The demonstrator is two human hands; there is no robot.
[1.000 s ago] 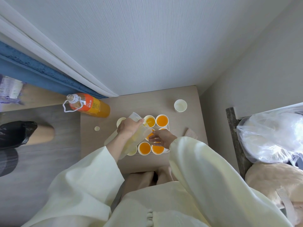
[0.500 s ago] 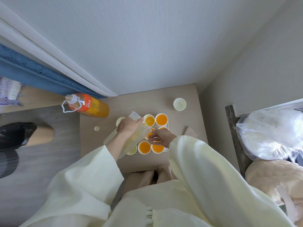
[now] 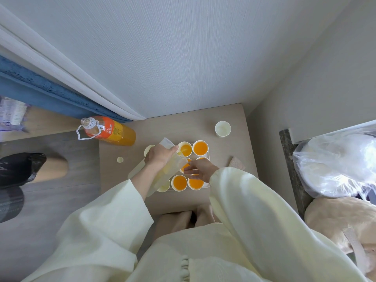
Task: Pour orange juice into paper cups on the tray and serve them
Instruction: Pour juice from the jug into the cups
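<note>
Head view, jug (image 3: 169, 174) in left hand (image 3: 159, 156), over cups (image 3: 185, 150)

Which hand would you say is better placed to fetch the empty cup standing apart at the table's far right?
Probably the right: the right hand lies nearer the lone cup, while the left hand grips the tilted jug.

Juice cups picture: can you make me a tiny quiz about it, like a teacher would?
1. True or false: the juice bottle stands on the table, off the tray.
2. Which hand grips the tilted clear jug? A left, B right.
3. Fill in: the lone cup near the table's far right corner looks ___.
Key: 1 true; 2 A, the left hand; 3 empty.
</note>
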